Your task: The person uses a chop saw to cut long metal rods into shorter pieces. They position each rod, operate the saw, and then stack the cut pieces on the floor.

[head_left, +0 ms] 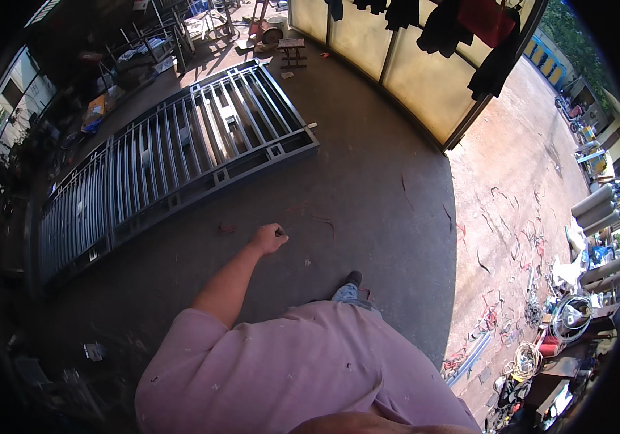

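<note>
Right hand's out of view, and whatever tiny dark thing (pixel 279 232) the curled left hand (pixel 269 238) pinches is unreadable.

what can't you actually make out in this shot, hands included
- Right hand: not in the head view at all; the person's pink shirt fills the lower frame.
- Left hand: fist closed, seen from behind and small; whether it grips anything cannot be told.
- Grey metal gate on the floor: its far left end fades into shadow at the fisheye rim.
- Coils and scrap at right: too small and bent by the rim to identify.
</note>
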